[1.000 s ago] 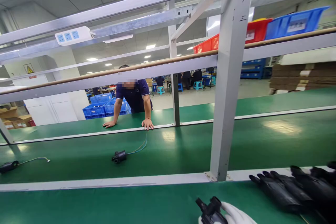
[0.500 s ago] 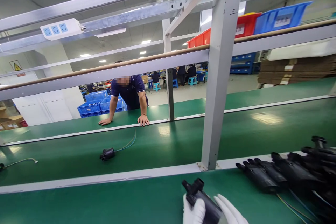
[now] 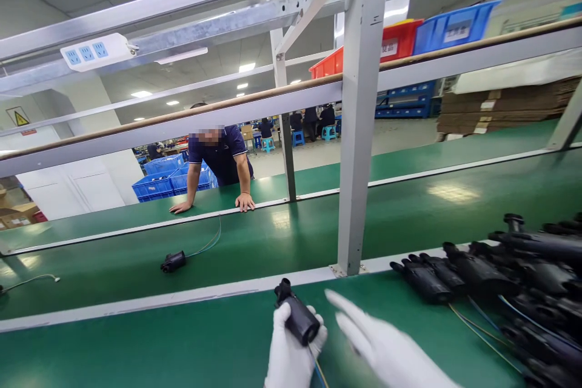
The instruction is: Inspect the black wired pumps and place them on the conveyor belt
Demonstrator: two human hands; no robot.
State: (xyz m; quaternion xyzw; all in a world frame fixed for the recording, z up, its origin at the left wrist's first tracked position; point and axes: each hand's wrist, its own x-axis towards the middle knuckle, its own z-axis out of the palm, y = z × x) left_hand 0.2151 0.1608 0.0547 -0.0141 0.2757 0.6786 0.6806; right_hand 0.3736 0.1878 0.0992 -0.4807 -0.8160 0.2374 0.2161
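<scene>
My left hand (image 3: 284,348), in a white glove, is wrapped round a small black pump (image 3: 301,320) with a cylindrical body. Its ported end points up and away, and its open round end faces me. Thin coloured wires (image 3: 321,373) hang from it. To its right, my right hand (image 3: 382,342), also white-gloved, is apart from the pump and holds nothing. Its fingers are stretched out and a little blurred. On the right of the green bench (image 3: 150,351) lies a heap of similar black pumps (image 3: 482,273), some with wires trailing.
A grey post (image 3: 357,133) rises from the bench edge ahead. Beyond it, another pump (image 3: 173,262) lies on the green conveyor belt (image 3: 273,248). Across the belt a person (image 3: 218,157) leans on both hands. Red and blue bins (image 3: 454,30) stand on the overhead shelf.
The pump has moved left in my left hand and turned so its open end shows. My right hand has come away from it to the right. The view has shifted slightly right.
</scene>
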